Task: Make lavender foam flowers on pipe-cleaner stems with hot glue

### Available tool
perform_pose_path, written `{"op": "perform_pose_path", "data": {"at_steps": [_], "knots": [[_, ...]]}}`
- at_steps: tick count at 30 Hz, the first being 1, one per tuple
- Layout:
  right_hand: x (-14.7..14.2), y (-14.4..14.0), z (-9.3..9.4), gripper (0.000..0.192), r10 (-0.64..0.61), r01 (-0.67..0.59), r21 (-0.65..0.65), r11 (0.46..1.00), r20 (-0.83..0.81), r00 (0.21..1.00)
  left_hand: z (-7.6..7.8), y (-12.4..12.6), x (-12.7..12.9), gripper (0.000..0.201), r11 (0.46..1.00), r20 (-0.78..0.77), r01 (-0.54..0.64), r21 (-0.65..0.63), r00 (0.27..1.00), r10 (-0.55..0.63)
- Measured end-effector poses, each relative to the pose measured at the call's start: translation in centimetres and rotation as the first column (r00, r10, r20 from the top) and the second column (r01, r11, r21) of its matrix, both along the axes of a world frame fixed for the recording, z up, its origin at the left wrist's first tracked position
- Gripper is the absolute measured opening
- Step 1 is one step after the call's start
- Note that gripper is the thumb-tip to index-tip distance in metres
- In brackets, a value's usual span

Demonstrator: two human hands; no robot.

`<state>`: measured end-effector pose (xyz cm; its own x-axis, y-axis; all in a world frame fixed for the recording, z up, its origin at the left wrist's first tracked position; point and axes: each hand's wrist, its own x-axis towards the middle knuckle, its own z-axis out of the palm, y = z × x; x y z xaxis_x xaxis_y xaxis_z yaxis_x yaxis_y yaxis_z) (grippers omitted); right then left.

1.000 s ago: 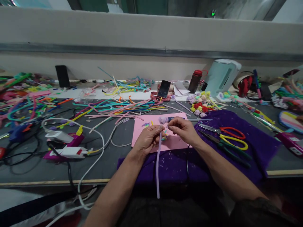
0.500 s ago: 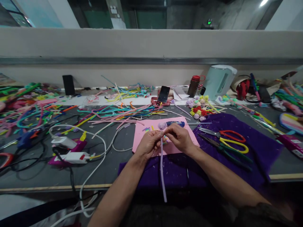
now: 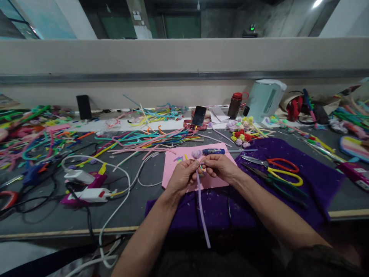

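Observation:
Over the pink sheet (image 3: pixel 170 169), my left hand (image 3: pixel 184 175) is closed in a pinch on a lilac pipe cleaner (image 3: pixel 203 215), whose long end hangs down toward me. Close beside it, my right hand (image 3: pixel 220 167) pinches the upper part of the same pipe cleaner, fingertips nearly meeting the left ones. Just beyond the fingers shows a fluffy lilac ball or flower (image 3: pixel 196 154); I cannot tell whether it is joined to the pipe cleaner. A dark blue patterned tool handle (image 3: pixel 213 151) lies behind my right hand. Small coloured snippets (image 3: pixel 179 159) are on the sheet.
Scissors (image 3: pixel 284 165) and green-handled pliers (image 3: pixel 282 188) lie on the purple cloth (image 3: pixel 314 181) at right. Left are a power strip (image 3: pixel 86 192) with cables and a blue glue gun (image 3: pixel 33 173). Behind are bundled pipe cleaners (image 3: pixel 152 140), a phone (image 3: pixel 198 115), a bottle (image 3: pixel 235 105) and a kettle (image 3: pixel 266 100).
The right hand has turned and lowered slightly, and its fingers now show more. The hanging end of the pipe cleaner has swung to the right.

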<state>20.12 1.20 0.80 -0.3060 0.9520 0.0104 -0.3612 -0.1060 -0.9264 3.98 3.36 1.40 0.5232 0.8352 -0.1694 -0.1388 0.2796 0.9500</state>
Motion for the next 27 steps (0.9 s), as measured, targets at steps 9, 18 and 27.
{"op": "perform_pose_path", "data": {"at_steps": [9,18,27], "knots": [[-0.15,0.12,-0.21,0.022,-0.022,0.016,-0.062,0.998,-0.090,0.996,-0.15,0.09,-0.27,0.034,1.000,0.038,0.024,0.005,0.999,-0.024],[-0.23,0.14,-0.16,0.025,-0.031,0.025,-0.063,0.998,-0.086,0.996,-0.19,0.13,-0.38,0.035,0.999,0.027,0.027,-0.022,0.999,-0.027],[-0.67,-0.21,0.27,0.034,0.031,-0.035,-0.041,0.999,-0.101,0.994,-0.09,0.07,-0.30,0.035,1.000,0.030,0.030,-0.005,0.999,-0.030]]}}
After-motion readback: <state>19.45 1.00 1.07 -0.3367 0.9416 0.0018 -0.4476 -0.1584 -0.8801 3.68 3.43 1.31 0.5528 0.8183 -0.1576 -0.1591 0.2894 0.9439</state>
